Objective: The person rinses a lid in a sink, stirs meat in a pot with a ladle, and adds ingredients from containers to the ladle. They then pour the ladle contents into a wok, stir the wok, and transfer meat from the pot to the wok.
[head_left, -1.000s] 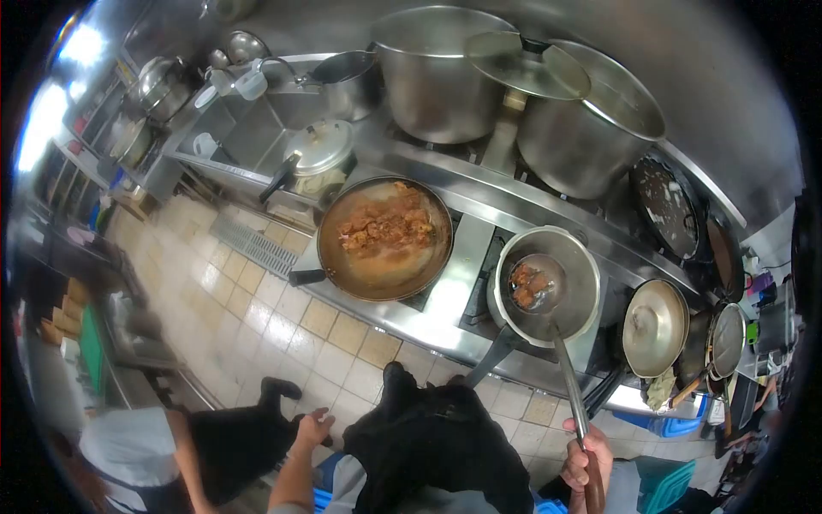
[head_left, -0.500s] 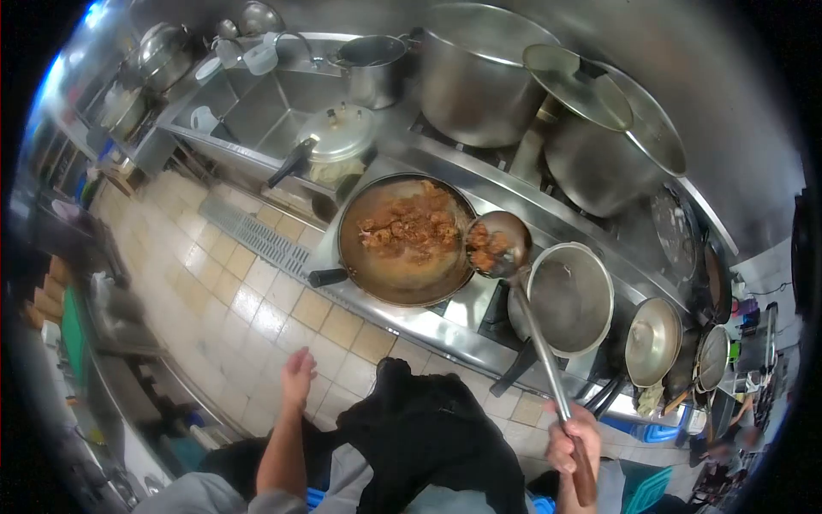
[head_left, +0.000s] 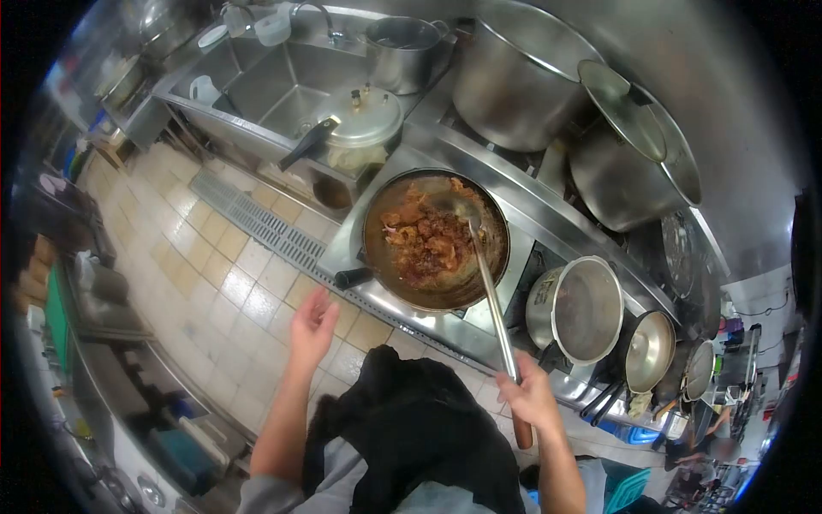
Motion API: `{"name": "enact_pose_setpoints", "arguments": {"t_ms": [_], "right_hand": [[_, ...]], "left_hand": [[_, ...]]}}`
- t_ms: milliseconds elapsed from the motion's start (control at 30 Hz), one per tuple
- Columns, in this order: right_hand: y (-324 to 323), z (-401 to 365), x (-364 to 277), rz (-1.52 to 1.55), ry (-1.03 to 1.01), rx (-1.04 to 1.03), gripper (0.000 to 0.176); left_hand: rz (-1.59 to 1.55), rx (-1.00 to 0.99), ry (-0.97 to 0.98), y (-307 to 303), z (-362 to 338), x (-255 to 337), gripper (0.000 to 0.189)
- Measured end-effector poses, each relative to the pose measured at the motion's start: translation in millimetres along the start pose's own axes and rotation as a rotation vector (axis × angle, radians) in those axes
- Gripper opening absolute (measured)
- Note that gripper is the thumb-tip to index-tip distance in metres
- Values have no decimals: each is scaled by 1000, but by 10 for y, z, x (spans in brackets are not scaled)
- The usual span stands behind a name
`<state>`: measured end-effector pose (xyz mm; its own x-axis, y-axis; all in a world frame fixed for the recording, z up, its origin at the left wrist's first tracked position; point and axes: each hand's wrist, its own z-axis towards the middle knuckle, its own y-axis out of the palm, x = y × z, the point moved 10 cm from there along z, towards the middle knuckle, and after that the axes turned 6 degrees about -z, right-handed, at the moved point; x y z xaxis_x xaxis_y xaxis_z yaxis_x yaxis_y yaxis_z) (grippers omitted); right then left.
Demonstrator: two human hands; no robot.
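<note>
My right hand (head_left: 531, 396) grips a long metal ladle (head_left: 495, 319) near its brown wooden end. The ladle's head is down in the wide wok (head_left: 377, 190), at the right side of the food, and mostly hidden there. Brown, saucy chunks of food (head_left: 428, 244) lie across the middle of the wok. Its dark handle (head_left: 353, 277) points toward the lower left. Just below that handle, my left hand (head_left: 314, 324) hovers over the floor with fingers apart and nothing in them.
A pressure cooker (head_left: 368, 120) with its lid on stands beside the sink (head_left: 291, 96). Right of the wok is a deep steaming pot (head_left: 591, 308), then a pan (head_left: 648, 353). Tall stockpots (head_left: 505, 94) line the back. A floor drain grate (head_left: 265, 231) runs along the stove.
The ladle, which held food beside the wok's right rim, has moved left into the wok. My left hand has risen toward the wok handle. The view has shifted somewhat.
</note>
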<state>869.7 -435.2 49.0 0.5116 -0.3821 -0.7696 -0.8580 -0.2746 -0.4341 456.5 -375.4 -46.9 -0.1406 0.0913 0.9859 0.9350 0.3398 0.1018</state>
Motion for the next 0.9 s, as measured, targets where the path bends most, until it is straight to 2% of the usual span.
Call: {"name": "enact_pose_setpoints", "arguments": {"t_ms": [33, 67, 133, 200, 233, 300, 367, 467, 567, 700, 800, 900], "right_hand": [[-89, 16, -42, -127, -53, 104, 46], [-107, 47, -137, -98, -63, 141, 51], [-126, 200, -287, -152, -75, 162, 48], [-119, 373, -194, -140, -102, 188, 47], [-87, 436, -216, -141, -99, 188, 47], [-77, 600, -241, -111, -20, 212, 46], [-15, 750, -80, -95, -24, 192, 47], [63, 763, -94, -468, -186, 263, 49], [96, 588, -110, -551, -142, 212, 40], [-129, 313, -76, -471, -82, 145, 47], [-137, 285, -187, -496, -119, 201, 47], [-4, 488, -240, -478, -157, 240, 47]], "left_hand": [[-4, -1, -5, 96, 40, 127, 52], [59, -43, 25, 234, 75, 332, 54], [121, -85, 51, 343, 196, 499, 55], [450, -200, 200, 486, 283, 650, 58], [449, -202, 198, 491, 328, 688, 58], [692, -270, 323, 617, 346, 806, 55], [725, -284, 330, 644, 398, 773, 52], [771, -307, 323, 676, 471, 709, 44], [779, -330, 295, 709, 516, 645, 39], [787, -318, 284, 715, 545, 629, 38], [791, -352, 203, 739, 536, 658, 36], [779, -338, 274, 737, 536, 702, 37]]}}
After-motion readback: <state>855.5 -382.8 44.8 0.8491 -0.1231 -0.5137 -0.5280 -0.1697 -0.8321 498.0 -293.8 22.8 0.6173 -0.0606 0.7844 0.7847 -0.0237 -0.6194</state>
